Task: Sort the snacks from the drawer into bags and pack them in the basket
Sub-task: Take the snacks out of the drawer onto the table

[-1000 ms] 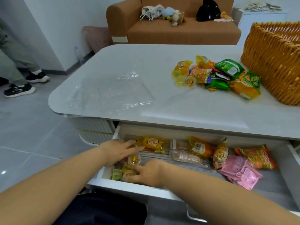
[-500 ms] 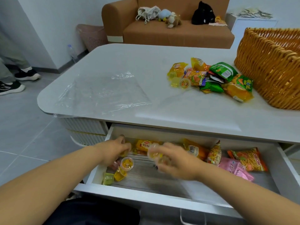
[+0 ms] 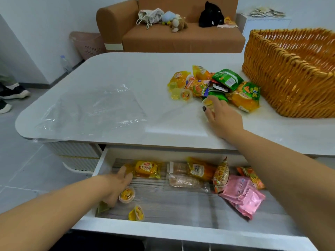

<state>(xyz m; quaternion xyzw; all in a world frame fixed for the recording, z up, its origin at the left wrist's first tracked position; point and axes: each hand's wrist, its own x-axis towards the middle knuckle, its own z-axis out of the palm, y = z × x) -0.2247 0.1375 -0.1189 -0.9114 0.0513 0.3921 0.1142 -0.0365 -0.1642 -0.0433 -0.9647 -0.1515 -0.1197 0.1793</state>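
Item: snacks, 2 lots.

Lot A, in drawer point(image 3: 181, 227), pulled out under the desk point(image 3: 126, 73): jelly cup point(image 3: 127, 194), small round clear plastic w/ foil lid; yellow bread pack point(image 3: 147, 169), soft, glossy film; clear-wrapped rolls point(image 3: 184, 181); orange pack point(image 3: 199, 168); noodle-print pack point(image 3: 221, 175), crinkly; pink packs point(image 3: 243, 194), flat, matte, stacked; small yellow wrapped piece point(image 3: 136, 213).

Lot B, snack pile point(image 3: 217, 86) on desk, just beside wicker basket point(image 3: 293, 73): green and yellow foil bags, jelly cups.

Right hand point(image 3: 220, 113): at near edge of pile, fingers curled round a jelly cup point(image 3: 208, 103), grasping it, just at the desk.

Left hand point(image 3: 117, 185): in drawer, left end, fingers spread between bread pack and jelly cup; touching cup side, looks released, not gripping.

Clear bags point(image 3: 90, 109): thin, wrinkled film, flat on desk left, well apart from pile. No snack in them yet; basket interior mostly out of view.

Risks (judgement): cups smooth, round, roll easy, could skid off desk edge or into drawer. Pile loose, slick film, a nudge spreads it. Types mixed in pile, so mis-sort likely. Bag film limp, hard to open 1-handed.

Beyond: brown sofa point(image 3: 181, 38) w/ soft toys, pink bin point(image 3: 87, 44).
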